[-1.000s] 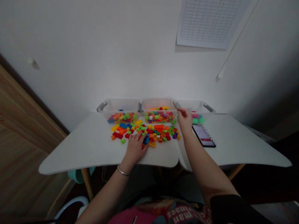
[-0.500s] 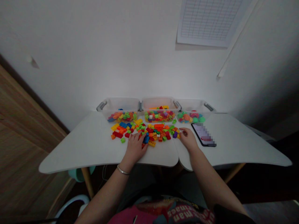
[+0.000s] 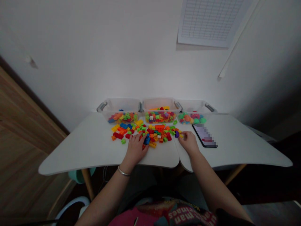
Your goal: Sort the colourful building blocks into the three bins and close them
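Note:
Many small plastic toy bricks in mixed colours lie in a loose pile [image 3: 159, 127] on the white table. My left hand [image 3: 135, 148] rests at the pile's near left side, palm down with fingers spread over several bricks. A blue toy brick [image 3: 147, 139] sits between its thumb and index finger, beside a yellow-orange brick [image 3: 152, 145]. At the pile's right end, my right hand [image 3: 188, 142] has its thumb and fingertips closed round a small yellow toy brick [image 3: 181, 136], partly hidden by the fingers. A purple brick [image 3: 176, 134] lies just left of those fingertips.
Three clear bins stand against the wall: the left bin [image 3: 122, 103] and middle bin [image 3: 158, 103] hold bricks, the right bin [image 3: 194, 104] holds coloured balls. A phone [image 3: 202, 135] lies right of my right hand. A seam divides the two tabletops [image 3: 80, 147].
My right hand has drawn its fingers together at the yellow brick, and the purple brick beside it has shifted slightly. My left hand has stayed in place.

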A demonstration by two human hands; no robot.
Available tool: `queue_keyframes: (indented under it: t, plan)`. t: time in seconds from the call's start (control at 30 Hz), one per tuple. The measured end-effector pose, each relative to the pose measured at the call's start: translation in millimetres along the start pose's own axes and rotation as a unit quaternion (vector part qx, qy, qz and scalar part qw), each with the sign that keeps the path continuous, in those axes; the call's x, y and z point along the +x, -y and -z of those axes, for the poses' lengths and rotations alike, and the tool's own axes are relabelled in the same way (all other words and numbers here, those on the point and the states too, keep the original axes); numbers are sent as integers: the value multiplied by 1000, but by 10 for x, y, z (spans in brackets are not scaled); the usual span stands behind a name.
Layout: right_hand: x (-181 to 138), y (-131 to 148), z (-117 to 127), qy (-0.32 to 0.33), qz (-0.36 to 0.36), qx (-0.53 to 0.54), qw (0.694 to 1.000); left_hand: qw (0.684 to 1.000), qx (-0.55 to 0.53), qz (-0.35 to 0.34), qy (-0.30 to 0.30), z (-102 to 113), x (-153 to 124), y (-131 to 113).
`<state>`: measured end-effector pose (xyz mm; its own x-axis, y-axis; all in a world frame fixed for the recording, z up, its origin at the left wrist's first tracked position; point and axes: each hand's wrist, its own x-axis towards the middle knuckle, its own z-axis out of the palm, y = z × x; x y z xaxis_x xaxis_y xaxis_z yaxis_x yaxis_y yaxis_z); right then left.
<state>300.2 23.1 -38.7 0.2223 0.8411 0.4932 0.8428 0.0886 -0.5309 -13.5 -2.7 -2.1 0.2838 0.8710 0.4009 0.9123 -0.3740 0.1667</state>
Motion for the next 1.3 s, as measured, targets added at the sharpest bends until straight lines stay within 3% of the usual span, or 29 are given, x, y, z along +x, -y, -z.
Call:
queue_keyframes:
  t: [0.27,0.47,0.57,0.67,0.83,0.97,1.1,1.3]
  plan:
    - [-19,50,62,22,6,-56,998,1000,3,-5,-3,5,2,-3]
    - [-15,70,96,-10,-80,85,993,1000,1,-8,-5,-5,-3,7]
    - [-5,101,107,-55,-136,161,976,1000,0,-6,-6,-14,-4,9]
    - [50,179,134,-108,-135,203,964,1000,-1,-7,-3,-14,0,8]
    - [366,416,205,-179,-81,246,949,1000,-1,-10,-3,-13,3,10]
    - [788,632,254,-190,-36,239,952,1000,-2,-8,-5,-24,2,19]
    - [1159,823,235,-161,-4,225,961,1000,-4,-8,-5,-28,5,27]
    - [1386,950,111,-95,-39,193,976,1000,-7,-7,-7,-21,4,19]
